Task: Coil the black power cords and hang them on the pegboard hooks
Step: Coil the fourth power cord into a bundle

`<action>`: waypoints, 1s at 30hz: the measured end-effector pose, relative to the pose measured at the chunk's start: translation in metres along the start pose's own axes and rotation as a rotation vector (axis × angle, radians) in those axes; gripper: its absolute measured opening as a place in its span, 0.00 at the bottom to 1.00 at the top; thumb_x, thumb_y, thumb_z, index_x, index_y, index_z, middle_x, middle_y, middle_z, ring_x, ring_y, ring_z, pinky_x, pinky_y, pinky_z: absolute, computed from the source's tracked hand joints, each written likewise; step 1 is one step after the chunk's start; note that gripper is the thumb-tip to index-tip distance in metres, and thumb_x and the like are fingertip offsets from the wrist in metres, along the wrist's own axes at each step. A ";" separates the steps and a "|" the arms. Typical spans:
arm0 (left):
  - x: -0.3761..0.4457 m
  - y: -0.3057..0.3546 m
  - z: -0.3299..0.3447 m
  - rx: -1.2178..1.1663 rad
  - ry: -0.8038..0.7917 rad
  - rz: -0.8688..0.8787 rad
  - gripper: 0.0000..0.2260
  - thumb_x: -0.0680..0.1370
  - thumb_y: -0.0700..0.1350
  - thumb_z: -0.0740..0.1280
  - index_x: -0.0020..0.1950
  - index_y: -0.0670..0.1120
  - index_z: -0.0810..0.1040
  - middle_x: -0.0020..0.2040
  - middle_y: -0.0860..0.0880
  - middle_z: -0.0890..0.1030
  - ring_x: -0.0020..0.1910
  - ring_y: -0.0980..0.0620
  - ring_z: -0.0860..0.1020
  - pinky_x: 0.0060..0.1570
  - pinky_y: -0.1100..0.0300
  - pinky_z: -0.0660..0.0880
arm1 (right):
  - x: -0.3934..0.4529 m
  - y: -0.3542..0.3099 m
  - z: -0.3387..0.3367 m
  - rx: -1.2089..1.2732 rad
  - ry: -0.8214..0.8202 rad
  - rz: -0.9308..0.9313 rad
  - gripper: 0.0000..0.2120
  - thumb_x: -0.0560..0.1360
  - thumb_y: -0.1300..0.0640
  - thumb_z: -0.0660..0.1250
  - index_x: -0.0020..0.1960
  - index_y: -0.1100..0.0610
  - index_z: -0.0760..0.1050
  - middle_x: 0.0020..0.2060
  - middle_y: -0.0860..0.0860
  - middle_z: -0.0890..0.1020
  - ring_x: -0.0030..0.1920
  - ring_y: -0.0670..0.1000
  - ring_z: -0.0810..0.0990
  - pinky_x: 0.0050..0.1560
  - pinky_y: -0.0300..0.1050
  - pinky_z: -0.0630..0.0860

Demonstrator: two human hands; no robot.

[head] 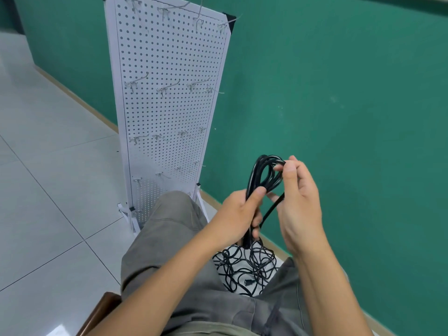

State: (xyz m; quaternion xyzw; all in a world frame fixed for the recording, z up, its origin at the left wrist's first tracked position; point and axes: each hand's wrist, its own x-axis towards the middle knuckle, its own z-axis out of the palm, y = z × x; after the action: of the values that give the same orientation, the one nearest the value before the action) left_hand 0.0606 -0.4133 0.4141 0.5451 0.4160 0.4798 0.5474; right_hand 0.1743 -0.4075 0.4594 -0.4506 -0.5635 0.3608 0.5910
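Two-handed grip on looped black cord [263, 175]

Person seated, seen from above. Both forearms bare to frame edge, no sleeves visible. Left hand [238, 214] and right hand [299, 207] bare: no gloves, rings, watch. Grey-olive trousers [169, 238], creased at knee, seam stitching visible. Lighter khaki shirt hem [208, 329] at bottom.
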 end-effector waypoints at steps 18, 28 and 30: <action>-0.003 -0.001 -0.001 0.239 -0.121 0.130 0.12 0.86 0.51 0.60 0.48 0.46 0.72 0.31 0.49 0.79 0.31 0.48 0.82 0.36 0.59 0.77 | 0.013 -0.010 -0.003 0.250 0.014 0.290 0.19 0.87 0.46 0.52 0.55 0.55 0.78 0.47 0.56 0.83 0.51 0.56 0.81 0.57 0.58 0.80; -0.003 0.003 -0.015 -0.131 -0.153 0.025 0.15 0.85 0.52 0.59 0.44 0.43 0.68 0.28 0.52 0.70 0.27 0.51 0.74 0.32 0.63 0.73 | 0.015 0.007 -0.004 0.273 -0.215 0.353 0.29 0.85 0.40 0.50 0.71 0.61 0.69 0.61 0.60 0.83 0.52 0.59 0.83 0.56 0.56 0.81; -0.001 0.007 -0.022 -0.241 -0.082 0.040 0.15 0.82 0.55 0.61 0.43 0.45 0.70 0.29 0.52 0.71 0.27 0.51 0.74 0.31 0.61 0.74 | 0.005 0.016 0.000 0.254 -0.339 0.399 0.33 0.82 0.35 0.47 0.74 0.57 0.67 0.57 0.59 0.84 0.46 0.58 0.82 0.52 0.54 0.82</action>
State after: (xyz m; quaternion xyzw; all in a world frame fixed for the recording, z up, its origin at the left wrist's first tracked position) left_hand 0.0386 -0.4101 0.4195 0.5029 0.3214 0.5145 0.6157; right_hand 0.1759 -0.3973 0.4465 -0.4083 -0.5047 0.6078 0.4574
